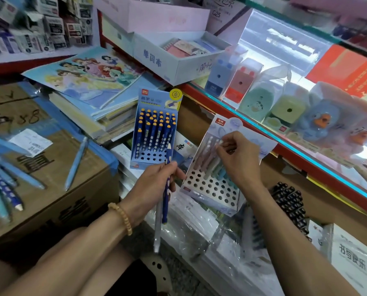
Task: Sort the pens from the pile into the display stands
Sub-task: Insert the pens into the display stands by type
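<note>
Left hand: the left hand point(157, 180), a bead bracelet point(121, 217) on its wrist, is curled round a dark blue pen point(167, 189) and a pale grey pen point(157, 227), both hanging down past the palm, the blue one's tip standing up above the fingers.
Right hand: the right hand point(239, 159) pinches the top of a pale pen with fingertips bent, over the back rows of the pastel stand.
Pastel stand: the pastel stand point(212, 184) leans on wrapped packs, a handful of pastel pens point(210, 161) in its back holes, front holes bare.
Blue stand: the blue stand point(154, 129) stands upright just left of it, several rows filled with dark blue, yellow-capped pens point(157, 124); the lowest holes are open.
Pile: the loose pens point(5, 184) lie on the cardboard box point(56, 189) at the left, with one light blue pen point(77, 165) lying apart from them.
Further back: picture books point(86, 77) stacked, a white carton point(178, 56), and boxed sharpeners point(285, 103) behind the glass counter point(306, 144).
</note>
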### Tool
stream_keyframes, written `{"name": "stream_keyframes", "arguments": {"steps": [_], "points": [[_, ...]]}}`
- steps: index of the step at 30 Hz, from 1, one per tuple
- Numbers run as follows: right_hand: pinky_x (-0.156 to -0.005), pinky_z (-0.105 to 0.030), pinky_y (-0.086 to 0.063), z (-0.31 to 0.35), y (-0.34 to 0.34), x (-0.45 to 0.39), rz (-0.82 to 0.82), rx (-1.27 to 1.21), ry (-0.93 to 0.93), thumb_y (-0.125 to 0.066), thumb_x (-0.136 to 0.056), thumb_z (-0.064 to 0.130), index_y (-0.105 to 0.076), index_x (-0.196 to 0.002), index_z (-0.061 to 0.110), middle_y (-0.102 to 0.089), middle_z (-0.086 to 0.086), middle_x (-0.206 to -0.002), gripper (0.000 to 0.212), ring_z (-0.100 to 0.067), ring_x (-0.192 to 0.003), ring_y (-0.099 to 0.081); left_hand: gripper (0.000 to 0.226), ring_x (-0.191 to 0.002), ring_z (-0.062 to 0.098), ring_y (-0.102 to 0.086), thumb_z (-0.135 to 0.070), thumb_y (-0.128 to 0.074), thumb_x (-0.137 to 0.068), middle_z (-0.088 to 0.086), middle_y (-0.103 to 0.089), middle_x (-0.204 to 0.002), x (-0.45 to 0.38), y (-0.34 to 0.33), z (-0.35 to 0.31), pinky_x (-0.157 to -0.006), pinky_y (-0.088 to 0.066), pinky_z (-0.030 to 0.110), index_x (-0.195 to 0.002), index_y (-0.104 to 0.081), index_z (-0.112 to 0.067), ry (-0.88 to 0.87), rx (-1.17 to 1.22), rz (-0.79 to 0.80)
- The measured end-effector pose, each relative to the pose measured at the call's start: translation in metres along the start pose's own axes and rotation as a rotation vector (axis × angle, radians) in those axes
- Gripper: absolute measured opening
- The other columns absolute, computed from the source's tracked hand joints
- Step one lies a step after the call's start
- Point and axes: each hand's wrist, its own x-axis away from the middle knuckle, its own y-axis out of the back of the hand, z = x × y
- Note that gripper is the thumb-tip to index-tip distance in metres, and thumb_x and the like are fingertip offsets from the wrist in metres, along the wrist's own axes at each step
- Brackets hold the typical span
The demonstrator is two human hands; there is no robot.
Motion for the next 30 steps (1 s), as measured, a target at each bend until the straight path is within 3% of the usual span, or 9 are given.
{"name": "stream_keyframes", "arguments": {"steps": [3, 8, 12, 15, 17, 19, 22, 25, 30], "points": [[-0.077, -0.026, -0.055, -0.001, -0.003, -0.002, 0.022, 0.073, 0.034, -0.069, -0.09, 0.01, -0.064, -0.091, 0.019, -0.063, 0.005, -0.086, 0.01, -0.008, -0.08, -0.061, 0.045, -0.072, 0.015, -0.052, -0.04, -0.038, -0.102, 0.0, -0.052, -0.071, 0.0, 0.002, 0.0, -0.074, -0.045, 0.03, -0.08, -0.068, -0.015, -0.023, -0.099, -0.032], [-0.076, -0.031, -0.05, 0.003, -0.007, -0.005, 0.108, 0.306, 0.129, -0.065, -0.093, 0.013, -0.076, -0.089, 0.01, -0.061, -0.006, -0.097, 0.013, -0.016, -0.085, -0.057, 0.042, -0.058, 0.012, -0.046, -0.044, -0.039, -0.1, 0.0, -0.043, -0.063, 0.002, 0.005, -0.001, -0.06, -0.04, 0.026, -0.082, -0.067, -0.017, -0.01, -0.132, -0.013], [-0.076, -0.028, -0.046, 0.004, -0.005, -0.002, 0.123, 0.319, 0.123, -0.063, -0.095, 0.018, -0.077, -0.094, 0.009, -0.06, -0.006, -0.101, 0.016, -0.015, -0.088, -0.055, 0.033, -0.045, 0.007, -0.04, -0.038, -0.051, -0.096, -0.006, -0.044, -0.051, 0.003, 0.004, -0.003, -0.047, -0.033, 0.019, -0.083, -0.068, -0.013, -0.03, -0.072, -0.011], [-0.077, -0.022, -0.045, 0.01, 0.0, 0.006, 0.04, 0.214, 0.098, -0.063, -0.095, 0.023, -0.076, -0.103, 0.014, -0.059, 0.001, -0.103, 0.017, -0.011, -0.089, -0.056, 0.027, -0.046, 0.009, -0.038, -0.035, -0.058, -0.092, -0.009, -0.046, -0.047, 0.004, 0.004, -0.001, -0.046, -0.032, 0.019, -0.08, -0.07, -0.013, -0.034, -0.014, -0.036], [-0.069, -0.016, -0.044, 0.021, 0.006, 0.02, 0.068, 0.054, 0.072, -0.06, -0.096, 0.029, -0.075, -0.093, 0.024, -0.063, 0.007, -0.092, 0.015, -0.008, -0.079, -0.058, 0.026, -0.047, 0.009, -0.038, -0.034, -0.062, -0.09, -0.011, -0.047, -0.048, 0.003, 0.005, 0.0, -0.044, -0.032, 0.017, -0.086, -0.071, -0.009, -0.019, 0.028, -0.067], [-0.062, -0.023, -0.05, 0.035, 0.011, 0.038, 0.266, -0.186, 0.008, -0.059, -0.095, 0.038, -0.068, -0.08, 0.034, -0.068, 0.004, -0.079, 0.018, -0.014, -0.071, -0.062, 0.031, -0.046, 0.008, -0.036, -0.034, -0.066, -0.086, -0.009, -0.047, -0.05, 0.002, 0.006, 0.0, -0.042, -0.031, 0.017, -0.093, -0.07, -0.003, -0.004, 0.085, -0.107], [-0.068, -0.035, -0.057, 0.044, 0.011, 0.058, 0.54, -0.419, -0.097, -0.062, -0.087, 0.046, -0.07, -0.082, 0.029, -0.072, -0.006, -0.078, 0.019, -0.025, -0.071, -0.068, 0.025, -0.046, 0.008, -0.036, -0.03, -0.069, -0.085, -0.007, -0.048, -0.051, 0.002, 0.009, -0.001, -0.041, -0.031, 0.017, -0.087, -0.067, -0.005, -0.015, 0.179, -0.188], [-0.062, -0.031, -0.056, 0.045, 0.004, 0.061, 0.589, -0.545, -0.17, -0.07, -0.09, 0.022, -0.071, -0.087, 0.01, -0.071, -0.007, -0.069, 0.013, -0.018, -0.057, -0.065, 0.022, -0.044, 0.007, -0.037, -0.026, -0.071, -0.083, -0.008, -0.053, -0.05, 0.005, 0.014, -0.004, -0.038, -0.031, 0.015, -0.089, -0.064, -0.006, -0.02, 0.269, -0.246], [-0.052, -0.02, -0.048, 0.05, 0.001, 0.051, 0.428, -0.763, -0.278, -0.072, -0.084, 0.002, -0.072, -0.081, 0.005, -0.065, -0.008, -0.063, 0.004, -0.013, -0.051, -0.054, 0.02, -0.045, 0.006, -0.04, -0.029, -0.075, -0.08, -0.001, -0.062, -0.066, 0.007, 0.035, -0.003, -0.038, -0.034, 0.016, -0.084, -0.066, -0.011, 0.014, 0.326, -0.33]]}}
